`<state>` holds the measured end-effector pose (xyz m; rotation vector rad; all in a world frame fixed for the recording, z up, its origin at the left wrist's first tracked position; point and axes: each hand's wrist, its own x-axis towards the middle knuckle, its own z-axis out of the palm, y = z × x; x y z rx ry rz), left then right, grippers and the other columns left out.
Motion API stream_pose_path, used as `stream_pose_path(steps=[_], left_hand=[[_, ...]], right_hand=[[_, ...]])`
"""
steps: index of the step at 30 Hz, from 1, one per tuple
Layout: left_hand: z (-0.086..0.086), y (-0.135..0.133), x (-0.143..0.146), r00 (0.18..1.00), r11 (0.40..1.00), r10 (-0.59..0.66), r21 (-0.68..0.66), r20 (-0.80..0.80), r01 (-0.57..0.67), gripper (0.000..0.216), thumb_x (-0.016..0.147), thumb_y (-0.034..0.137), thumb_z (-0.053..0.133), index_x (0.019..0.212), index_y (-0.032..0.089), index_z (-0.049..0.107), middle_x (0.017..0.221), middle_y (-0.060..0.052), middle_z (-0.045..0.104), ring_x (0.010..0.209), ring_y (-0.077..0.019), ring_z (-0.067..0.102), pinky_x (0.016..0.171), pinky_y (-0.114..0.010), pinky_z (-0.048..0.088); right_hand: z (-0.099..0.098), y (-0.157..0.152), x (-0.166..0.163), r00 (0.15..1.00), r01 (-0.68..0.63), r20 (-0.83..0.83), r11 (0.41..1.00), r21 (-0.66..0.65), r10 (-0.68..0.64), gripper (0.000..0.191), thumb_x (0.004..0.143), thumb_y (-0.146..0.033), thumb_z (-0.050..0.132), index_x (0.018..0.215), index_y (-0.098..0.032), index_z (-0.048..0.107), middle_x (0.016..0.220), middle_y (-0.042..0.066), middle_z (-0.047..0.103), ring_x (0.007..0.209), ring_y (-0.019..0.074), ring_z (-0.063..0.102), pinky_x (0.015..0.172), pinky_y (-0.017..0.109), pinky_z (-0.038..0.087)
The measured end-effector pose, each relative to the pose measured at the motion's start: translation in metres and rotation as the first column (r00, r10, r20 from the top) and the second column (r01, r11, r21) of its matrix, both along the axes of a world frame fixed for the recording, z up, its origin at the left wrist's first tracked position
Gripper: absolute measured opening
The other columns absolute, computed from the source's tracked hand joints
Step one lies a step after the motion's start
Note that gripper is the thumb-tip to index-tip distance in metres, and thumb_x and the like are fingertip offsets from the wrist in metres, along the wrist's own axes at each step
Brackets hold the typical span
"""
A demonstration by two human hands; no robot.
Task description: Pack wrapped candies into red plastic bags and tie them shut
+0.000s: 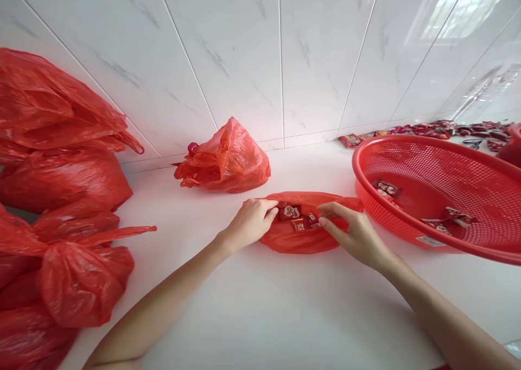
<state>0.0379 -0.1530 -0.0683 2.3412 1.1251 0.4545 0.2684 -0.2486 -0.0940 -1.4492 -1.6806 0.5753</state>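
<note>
A red plastic bag [301, 244] lies on the white counter in front of me, its mouth spread wide. Inside it several small dark red wrapped packets [299, 223] show. At the left end of the mouth, my left hand [252, 221] is closed on the bag's rim, fingers pinched over the edge. My right hand [354, 231] is at the right side of the mouth, thumb and fingers apart, the fingertips near the packets. Whether those fingertips touch a packet is hard to tell.
A red perforated basket [411, 164] with a few packets stands at the right. Behind it, many packets [431, 128] line the tiled wall. A crumpled red bag [232, 161] sits at the back, and several filled, tied red bags [77, 283] are piled at the left.
</note>
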Motion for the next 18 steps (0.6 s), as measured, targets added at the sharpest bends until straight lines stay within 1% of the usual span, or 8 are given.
stream_pose_path(steps=[3, 6, 8, 10, 12, 14, 16, 18], left_hand=[[0.0, 0.006, -0.003, 0.989, 0.991, 0.033, 0.136, -0.147, -0.013, 0.039, 0.095, 0.027, 0.048, 0.058, 0.02, 0.059, 0.08, -0.007, 0.07, 0.074, -0.0227, 0.065, 0.069, -0.034, 0.045], [0.005, 0.008, -0.007, 0.973, 0.984, 0.066, 0.176, -0.223, -0.027, 0.047, 0.097, 0.036, 0.047, 0.054, 0.019, 0.055, 0.081, -0.008, 0.069, 0.075, -0.0232, 0.065, 0.069, -0.034, 0.046], [0.013, 0.007, -0.012, 0.968, 0.982, 0.054, 0.191, -0.244, -0.007, 0.037, 0.097, 0.032, 0.046, 0.069, 0.019, 0.067, 0.087, -0.008, 0.07, 0.084, -0.0254, 0.067, 0.077, -0.035, 0.049], [0.024, 0.003, -0.019, 0.964, 0.979, 0.034, 0.202, -0.265, 0.021, 0.023, 0.091, 0.026, 0.053, 0.099, 0.021, 0.074, 0.106, -0.009, 0.071, 0.102, -0.0291, 0.067, 0.087, -0.038, 0.051], [0.036, -0.004, -0.026, 0.947, 0.981, 0.009, 0.184, -0.321, 0.053, 0.041, 0.083, 0.022, 0.06, 0.123, 0.025, 0.068, 0.128, -0.01, 0.066, 0.116, -0.0318, 0.063, 0.093, -0.04, 0.052], [0.047, -0.01, -0.031, 0.926, 0.984, -0.02, 0.156, -0.377, 0.084, 0.054, 0.08, 0.019, 0.062, 0.133, 0.028, 0.063, 0.144, -0.008, 0.057, 0.122, -0.0321, 0.061, 0.097, -0.041, 0.052], [0.055, -0.016, -0.032, 0.929, 0.978, -0.021, 0.186, -0.37, 0.096, 0.054, 0.083, 0.018, 0.06, 0.136, 0.029, 0.061, 0.151, -0.008, 0.052, 0.126, -0.0317, 0.059, 0.103, -0.044, 0.05], [0.058, -0.018, -0.032, 0.951, 0.963, 0.02, 0.263, -0.31, 0.066, 0.048, 0.086, 0.023, 0.061, 0.134, 0.027, 0.063, 0.153, -0.009, 0.049, 0.132, -0.0336, 0.053, 0.109, -0.048, 0.046]], right_hand=[[-0.01, 0.003, 0.005, 0.96, 0.033, 0.27, 0.987, 0.154, -0.074, 0.02, 0.095, -0.03, 0.056, 0.108, -0.021, 0.068, 0.11, 0.012, 0.074, 0.101, 0.0299, 0.071, 0.084, 0.045, 0.059], [-0.015, 0.005, 0.01, 0.902, 0.029, 0.407, 0.961, 0.275, -0.143, 0.02, 0.096, -0.028, 0.055, 0.105, -0.022, 0.071, 0.112, 0.014, 0.074, 0.112, 0.0345, 0.067, 0.09, 0.051, 0.057], [-0.013, 0.006, 0.012, 0.883, 0.03, 0.432, 0.941, 0.338, -0.184, 0.02, 0.097, -0.029, 0.055, 0.103, -0.022, 0.073, 0.11, 0.013, 0.074, 0.115, 0.0359, 0.065, 0.09, 0.053, 0.057], [-0.007, 0.004, 0.012, 0.888, 0.024, 0.403, 0.897, 0.442, -0.222, 0.018, 0.097, -0.025, 0.056, 0.103, -0.023, 0.073, 0.107, 0.012, 0.076, 0.112, 0.0346, 0.067, 0.089, 0.052, 0.058], [0.001, 0.001, 0.01, 0.909, -0.002, 0.342, 0.817, 0.577, -0.239, 0.022, 0.094, -0.016, 0.058, 0.109, -0.025, 0.071, 0.103, 0.009, 0.076, 0.109, 0.0309, 0.069, 0.09, 0.048, 0.059], [0.007, -0.002, 0.008, 0.914, -0.024, 0.316, 0.744, 0.667, -0.253, 0.035, 0.092, -0.01, 0.06, 0.122, -0.027, 0.066, 0.105, 0.008, 0.076, 0.11, 0.0289, 0.069, 0.093, 0.047, 0.058], [0.01, -0.004, 0.007, 0.883, -0.021, 0.358, 0.737, 0.676, -0.303, 0.047, 0.091, -0.013, 0.063, 0.136, -0.028, 0.057, 0.118, 0.011, 0.073, 0.12, 0.0316, 0.064, 0.099, 0.05, 0.054], [0.008, -0.003, 0.008, 0.819, 0.017, 0.438, 0.779, 0.627, -0.371, 0.056, 0.092, -0.024, 0.065, 0.146, -0.025, 0.048, 0.136, 0.016, 0.065, 0.134, 0.0367, 0.053, 0.106, 0.056, 0.046]])
